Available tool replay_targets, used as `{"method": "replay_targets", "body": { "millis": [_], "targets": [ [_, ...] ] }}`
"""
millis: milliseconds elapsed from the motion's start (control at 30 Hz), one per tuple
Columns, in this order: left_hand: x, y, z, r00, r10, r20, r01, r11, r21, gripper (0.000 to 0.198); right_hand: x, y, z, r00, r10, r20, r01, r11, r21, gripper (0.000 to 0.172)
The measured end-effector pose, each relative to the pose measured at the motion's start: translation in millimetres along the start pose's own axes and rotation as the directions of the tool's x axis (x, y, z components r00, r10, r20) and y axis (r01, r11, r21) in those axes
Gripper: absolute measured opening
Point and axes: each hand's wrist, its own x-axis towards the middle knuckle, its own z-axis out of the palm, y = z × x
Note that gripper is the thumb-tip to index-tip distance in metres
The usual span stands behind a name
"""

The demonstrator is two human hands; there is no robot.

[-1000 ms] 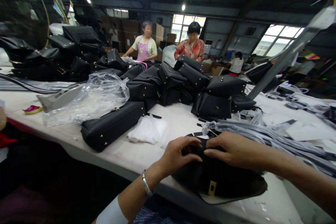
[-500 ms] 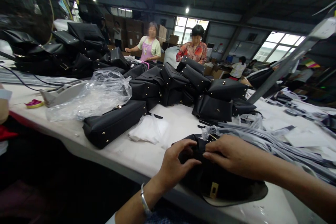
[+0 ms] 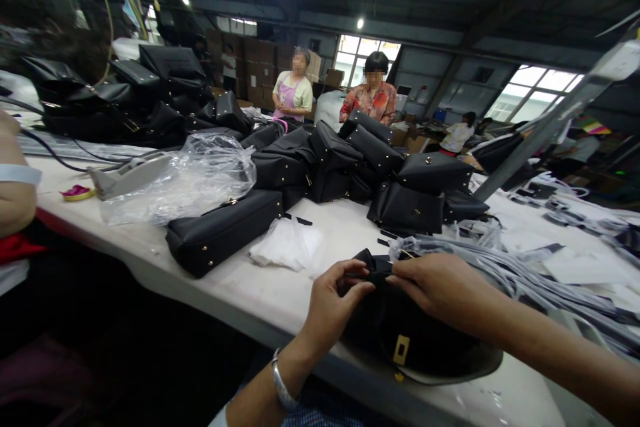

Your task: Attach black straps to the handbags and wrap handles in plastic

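A black handbag (image 3: 430, 340) lies at the table's near edge, its flap with a gold rectangular clasp plate (image 3: 401, 350) turned toward me. My left hand (image 3: 336, 300), with a silver bangle on the wrist, pinches the bag's edge between thumb and fingers. On the other side of the same raised edge, my right hand (image 3: 440, 290) grips it with thumb and fingertips. A short gap separates the two hands. The right hand and forearm hide part of the bag's top.
Black handbags (image 3: 330, 160) are heaped along the table (image 3: 345, 227). Clear plastic (image 3: 200, 177), white tissue (image 3: 287, 243) and wrapped grey straps (image 3: 530, 287) lie around. A slanted metal post (image 3: 535, 130) rises at right. A person's arm (image 3: 15, 180) is at left; two people stand beyond.
The view has shifted slightly. The bag's flap and clasp plate have tilted a little, and both hands keep their hold. At left, the neighbour's arm has come further into view.
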Motion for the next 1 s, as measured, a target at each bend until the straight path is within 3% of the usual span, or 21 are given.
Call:
{"method": "replay_targets", "body": {
  "millis": [100, 233, 467, 600, 667, 767, 800, 900, 1000],
  "targets": [
    [3, 4, 2.7, 0.999, -0.049, 0.023, 0.049, 0.999, 0.010, 0.024, -2, 2, 0, 1.000, -0.020, 0.009, 0.020, 0.998, 0.053, 0.031],
    [5, 11, 5.1, 1.000, -0.027, 0.005, 0.026, 0.996, 0.087, 0.020, 0, 3, 2, 0.999, -0.040, -0.032, 0.044, 0.991, 0.124, 0.031],
    [-4, 13, 14.0, 0.994, -0.011, -0.112, 0.021, 0.997, 0.080, 0.018, -8, -2, 21, 0.988, -0.007, -0.156, 0.022, 0.995, 0.095, 0.031],
    [-7, 11, 14.9, 0.997, -0.017, -0.079, 0.023, 0.997, 0.076, 0.019, -18, -6, 28, 0.976, -0.003, -0.216, 0.016, 0.998, 0.060, 0.026],
    [-6, 11, 12.8, 0.999, -0.026, -0.042, 0.028, 0.998, 0.051, 0.021, -22, -9, 30, 0.955, -0.036, -0.296, 0.043, 0.999, 0.018, 0.009],
    [-6, 13, 8.7, 0.998, -0.054, 0.015, 0.054, 0.998, -0.013, 0.025, -22, -16, 34, 0.883, -0.154, -0.443, 0.142, 0.988, -0.061, 0.038],
    [-6, 14, 7.3, 0.997, -0.066, 0.036, 0.067, 0.997, -0.035, 0.026, -20, -18, 35, 0.857, -0.199, -0.476, 0.180, 0.980, -0.087, 0.040],
    [-9, 20, 2.9, 0.993, -0.092, 0.073, 0.098, 0.993, -0.073, 0.029, -14, -23, 40, 0.814, -0.288, -0.504, 0.248, 0.958, -0.147, 0.013],
    [-13, 25, -4.0, 0.992, -0.115, 0.059, 0.120, 0.988, -0.096, 0.031, -12, -26, 39, 0.813, -0.287, -0.506, 0.250, 0.958, -0.141, 0.012]
  ]
}}
